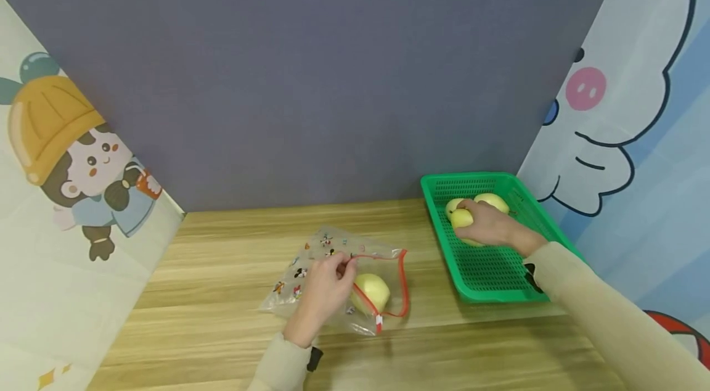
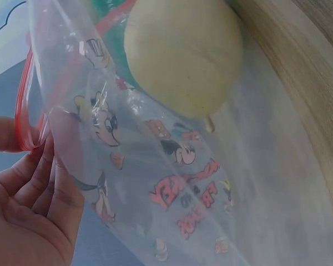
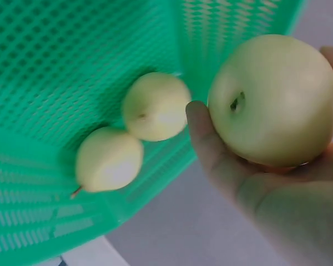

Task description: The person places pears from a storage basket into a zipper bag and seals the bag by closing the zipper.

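My left hand pinches the red zip edge of a clear zip bag printed with cartoon figures. Inside the bag, near its mouth, lies one pale yellow pear, its stem visible through the plastic in the left wrist view. Over the green basket, my right hand grips another pear, thumb and fingers curved round its sides. Two more pears lie together in the basket: one pear against the wall and one pear beside it with its stem showing.
A wooden table carries both bag and basket, the basket standing to the right of the bag. A tall grey panel rises behind the table. Cartoon-printed sheets flank it, a left sheet and a right sheet close to the basket.
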Available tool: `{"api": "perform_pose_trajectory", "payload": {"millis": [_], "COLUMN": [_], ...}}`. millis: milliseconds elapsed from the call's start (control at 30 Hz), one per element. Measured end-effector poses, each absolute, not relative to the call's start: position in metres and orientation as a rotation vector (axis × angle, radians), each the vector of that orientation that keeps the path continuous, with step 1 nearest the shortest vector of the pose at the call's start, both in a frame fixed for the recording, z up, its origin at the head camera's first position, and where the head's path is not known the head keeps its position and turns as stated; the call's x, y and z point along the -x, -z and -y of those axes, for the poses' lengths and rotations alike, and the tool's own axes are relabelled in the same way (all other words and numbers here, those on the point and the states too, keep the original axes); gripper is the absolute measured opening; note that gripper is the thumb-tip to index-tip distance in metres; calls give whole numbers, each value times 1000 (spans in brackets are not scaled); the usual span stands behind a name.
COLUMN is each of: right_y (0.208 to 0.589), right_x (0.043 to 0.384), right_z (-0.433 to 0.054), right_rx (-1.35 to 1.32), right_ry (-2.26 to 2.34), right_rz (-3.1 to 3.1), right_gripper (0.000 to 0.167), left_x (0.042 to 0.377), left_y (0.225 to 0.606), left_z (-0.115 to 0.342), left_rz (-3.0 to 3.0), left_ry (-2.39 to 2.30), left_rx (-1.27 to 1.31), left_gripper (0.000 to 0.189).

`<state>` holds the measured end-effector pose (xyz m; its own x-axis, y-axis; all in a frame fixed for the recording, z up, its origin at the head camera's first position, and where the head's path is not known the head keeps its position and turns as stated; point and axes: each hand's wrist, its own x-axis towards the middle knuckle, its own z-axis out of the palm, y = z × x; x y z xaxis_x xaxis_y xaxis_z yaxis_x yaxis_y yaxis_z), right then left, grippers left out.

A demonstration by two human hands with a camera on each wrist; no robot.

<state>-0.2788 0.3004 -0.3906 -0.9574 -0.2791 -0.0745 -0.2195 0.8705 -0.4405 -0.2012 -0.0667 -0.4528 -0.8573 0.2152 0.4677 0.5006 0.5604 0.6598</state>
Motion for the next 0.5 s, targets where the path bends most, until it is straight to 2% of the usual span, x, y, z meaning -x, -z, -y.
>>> {"api": "perform_pose_trajectory", "payload": {"millis": [500], "right_y": [363], "right_x": [249], "right_z": [-274], "right_rx": [422], "right_ry": [950], "right_rz": [-2882], "right_gripper": [62], "left_x": [201], "left_y": [453], "left_z": [68], "left_rz": [2454], "left_ry": [1201], "left_rx": [587], "left_gripper": [14]}}
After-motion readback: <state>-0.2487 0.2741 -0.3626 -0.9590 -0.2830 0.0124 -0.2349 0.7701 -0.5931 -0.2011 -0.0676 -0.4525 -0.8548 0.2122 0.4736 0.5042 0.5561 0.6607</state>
